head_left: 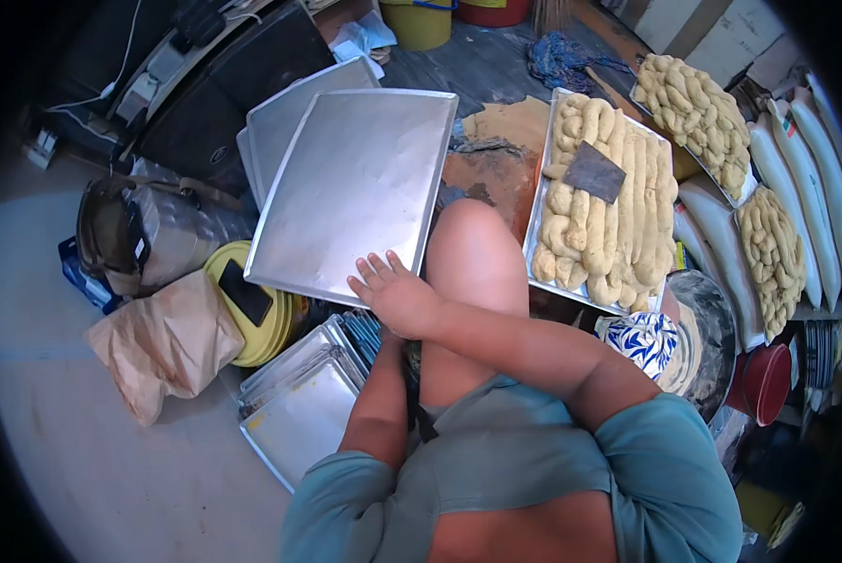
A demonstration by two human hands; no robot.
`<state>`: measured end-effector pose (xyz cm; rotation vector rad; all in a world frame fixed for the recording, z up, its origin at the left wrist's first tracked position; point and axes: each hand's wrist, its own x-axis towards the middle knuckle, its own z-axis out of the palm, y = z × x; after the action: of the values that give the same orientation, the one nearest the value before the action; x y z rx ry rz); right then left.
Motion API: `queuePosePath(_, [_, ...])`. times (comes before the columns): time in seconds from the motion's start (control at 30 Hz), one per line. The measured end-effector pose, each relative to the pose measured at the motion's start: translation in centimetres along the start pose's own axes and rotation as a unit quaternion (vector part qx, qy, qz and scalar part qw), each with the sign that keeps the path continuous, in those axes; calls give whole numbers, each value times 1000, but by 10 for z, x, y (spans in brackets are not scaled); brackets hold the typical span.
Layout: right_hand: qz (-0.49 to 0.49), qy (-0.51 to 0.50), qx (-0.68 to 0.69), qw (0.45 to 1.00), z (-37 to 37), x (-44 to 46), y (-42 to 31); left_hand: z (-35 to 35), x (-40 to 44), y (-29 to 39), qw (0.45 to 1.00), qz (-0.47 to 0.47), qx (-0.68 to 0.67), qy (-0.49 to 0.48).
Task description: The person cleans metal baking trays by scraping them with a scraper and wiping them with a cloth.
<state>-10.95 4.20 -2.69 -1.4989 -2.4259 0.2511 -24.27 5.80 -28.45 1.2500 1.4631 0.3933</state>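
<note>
My right hand point(398, 296) lies with fingers spread on the near right corner of an empty metal tray point(355, 188). My right arm crosses over my raised knee. The left forearm point(380, 403) points up toward that same corner, but my left hand is hidden behind the right hand and the tray. On the right, another tray point(532, 235) holds several dough ropes and twists point(632, 197), with a flat dark scraper point(595, 173) lying on the dough.
More metal trays point(304, 413) are stacked at lower left, beside yellow lids point(238, 324) with a dark phone and a brown paper bag point(163, 342). Dough-filled trays, white sacks point(796, 188) and a red bucket point(761, 385) stand at right.
</note>
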Motion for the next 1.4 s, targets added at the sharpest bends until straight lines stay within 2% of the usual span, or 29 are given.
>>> queuePosePath(0.07, [5,6,-3,1000,2,-1,0,9,-4,12,993,3,119,10])
queuePosePath(0.17, [14,-1,-7,1000,-5,-3,1,17,-7,19,977,14,210,19])
queuePosePath(0.43, [11,-6,-6,1000,-2,-4,2,11,-29,44,963,93,246,60])
queuePosePath(0.6, [16,-3,1,1000,3,-1,3,-22,-68,78,968,201,113,97])
queuePosePath(0.7, [19,-24,27,999,-6,-2,2,-53,-103,102,977,159,-138,28])
queuePosePath(0.77, [19,-37,33,999,-7,-1,2,-73,-121,114,933,107,-341,-32])
queuePosePath(0.8, [18,-36,30,999,-7,-1,1,-86,-125,120,928,46,-359,-88])
queuePosePath(0.9, [14,-39,25,999,-10,-1,-2,-95,-136,142,869,146,-453,-137])
queuePosePath(1.03, [7,-38,11,999,-15,-2,-5,-99,-130,162,837,125,-509,-155])
queuePosePath(1.13, [2,20,15,1000,1,1,-2,-103,-120,182,876,30,-474,-84])
queuePosePath(1.17, [0,45,21,999,9,1,-2,-105,-112,180,887,36,-456,-63])
queuePosePath(1.27, [-116,134,56,983,-8,-7,-11,-114,-93,173,905,36,-423,-14])
queuePosePath(1.37, [-180,67,67,979,-47,-25,-21,-125,-103,188,898,17,-439,-1])
queuePosePath(1.4, [-191,144,63,969,-48,-26,-21,-126,-108,196,895,22,-446,0])
